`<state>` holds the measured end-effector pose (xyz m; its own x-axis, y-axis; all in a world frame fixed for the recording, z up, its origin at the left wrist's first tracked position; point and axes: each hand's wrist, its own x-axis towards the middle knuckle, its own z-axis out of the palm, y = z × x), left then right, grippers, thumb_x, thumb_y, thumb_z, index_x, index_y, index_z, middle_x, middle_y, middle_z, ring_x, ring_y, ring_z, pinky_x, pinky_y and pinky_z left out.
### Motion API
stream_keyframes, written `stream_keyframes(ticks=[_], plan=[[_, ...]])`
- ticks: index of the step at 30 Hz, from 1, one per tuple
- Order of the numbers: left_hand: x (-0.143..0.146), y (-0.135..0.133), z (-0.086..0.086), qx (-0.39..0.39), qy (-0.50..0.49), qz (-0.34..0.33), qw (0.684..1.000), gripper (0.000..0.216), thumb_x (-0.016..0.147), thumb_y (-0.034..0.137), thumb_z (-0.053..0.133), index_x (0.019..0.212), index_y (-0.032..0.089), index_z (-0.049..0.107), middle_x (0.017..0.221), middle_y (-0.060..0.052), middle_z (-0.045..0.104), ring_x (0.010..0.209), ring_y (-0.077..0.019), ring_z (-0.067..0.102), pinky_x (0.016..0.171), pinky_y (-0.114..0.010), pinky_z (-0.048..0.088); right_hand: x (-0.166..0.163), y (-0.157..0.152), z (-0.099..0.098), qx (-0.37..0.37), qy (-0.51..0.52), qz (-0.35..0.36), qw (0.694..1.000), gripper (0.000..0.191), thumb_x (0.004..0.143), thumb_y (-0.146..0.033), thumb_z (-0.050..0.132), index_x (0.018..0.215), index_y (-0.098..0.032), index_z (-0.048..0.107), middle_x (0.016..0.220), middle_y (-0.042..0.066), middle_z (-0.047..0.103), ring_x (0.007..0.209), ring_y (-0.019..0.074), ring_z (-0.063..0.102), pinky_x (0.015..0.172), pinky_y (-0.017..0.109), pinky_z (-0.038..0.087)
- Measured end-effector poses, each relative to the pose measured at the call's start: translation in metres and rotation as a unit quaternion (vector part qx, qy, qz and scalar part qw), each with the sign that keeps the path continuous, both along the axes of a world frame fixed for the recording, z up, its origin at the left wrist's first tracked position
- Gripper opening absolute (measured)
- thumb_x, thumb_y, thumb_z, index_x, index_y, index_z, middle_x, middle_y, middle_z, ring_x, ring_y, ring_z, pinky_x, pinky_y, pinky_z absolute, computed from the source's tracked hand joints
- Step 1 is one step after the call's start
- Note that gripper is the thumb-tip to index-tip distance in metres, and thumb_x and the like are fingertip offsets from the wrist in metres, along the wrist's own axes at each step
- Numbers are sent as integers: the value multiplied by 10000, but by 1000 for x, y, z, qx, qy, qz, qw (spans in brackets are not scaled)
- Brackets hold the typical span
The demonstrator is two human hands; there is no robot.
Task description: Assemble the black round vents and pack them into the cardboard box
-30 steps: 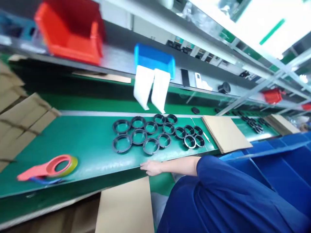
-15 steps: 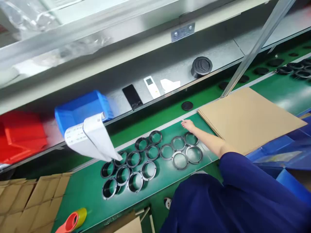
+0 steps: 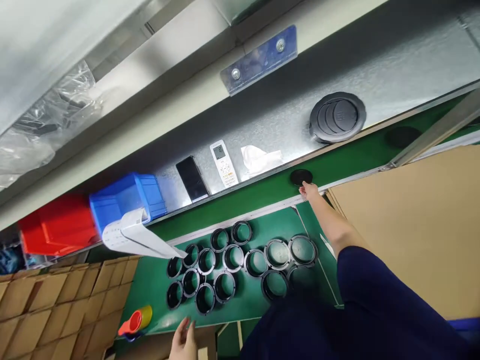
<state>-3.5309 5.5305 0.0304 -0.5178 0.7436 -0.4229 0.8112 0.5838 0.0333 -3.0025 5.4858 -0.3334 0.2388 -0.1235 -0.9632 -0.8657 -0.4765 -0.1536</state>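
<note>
My right hand [image 3: 308, 190] reaches over the far edge of the green table with its fingers closed on the near rim of a round black vent cover [image 3: 301, 177], which lies on the green strip under the shelf. At the bottom of the view, my left hand [image 3: 183, 342] is raised near the table's front edge, thumb and fingers apart, holding nothing. Between the hands, several black rings [image 3: 225, 286] stand grouped on the green table [image 3: 243, 310]. On the metal shelf above, an assembled black round air vent [image 3: 337, 117] rests.
The shelf holds a phone [image 3: 192, 179], a white remote [image 3: 224, 163], crumpled tissue [image 3: 260, 159], a blue bin [image 3: 150, 195] and a red bin [image 3: 56, 225]. A label strip [image 3: 144, 237] hangs down. Cardboard sheets [image 3: 412, 225] lie right, folded cartons [image 3: 56, 310] left, near tape rolls [image 3: 140, 319].
My right hand has moved farther out and closed on the black vent cover. My left hand has come into view at the bottom. The view has shifted closer to the shelf.
</note>
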Motion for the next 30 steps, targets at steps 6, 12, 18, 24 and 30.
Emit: stream_keyframes(ticks=[6,12,18,24,30], plan=[[115,5,-63,-35,-294,176,939,321,687,408,856,974,322,740,1151,-27,782,1342,-336,631,1275,-534,349,-89,3,68,157,156,16,975,353,850,-276,882,779,-185,549,656,7,680,549,85,618,498,155,504],[187,16,-101,-76,-604,313,729,738,731,706,810,1283,231,690,1510,-157,617,1392,-416,573,1115,-596,501,-194,-17,197,373,354,64,855,476,707,-504,964,921,-185,683,795,19,752,628,99,670,535,172,550],[176,23,-65,-47,-629,426,648,602,941,673,520,1159,155,736,1214,-155,770,1373,-393,599,1153,-562,479,-210,-22,268,468,352,353,730,570,854,-713,741,837,-144,776,760,90,740,633,153,650,534,256,558],[164,18,-30,-46,-654,479,584,573,1007,573,473,1298,132,694,1271,-143,763,1373,-321,609,1214,-502,434,-187,-3,282,493,-173,498,692,392,1028,-530,565,1159,-266,823,1114,111,681,1064,259,622,962,461,569],[155,1,-20,-56,-642,512,568,508,1027,538,467,1282,166,701,1225,-126,778,1320,-310,644,1160,-501,482,-207,-6,271,470,-279,589,595,408,1070,-469,470,1306,-347,781,1340,116,558,1282,330,459,1143,604,412]])
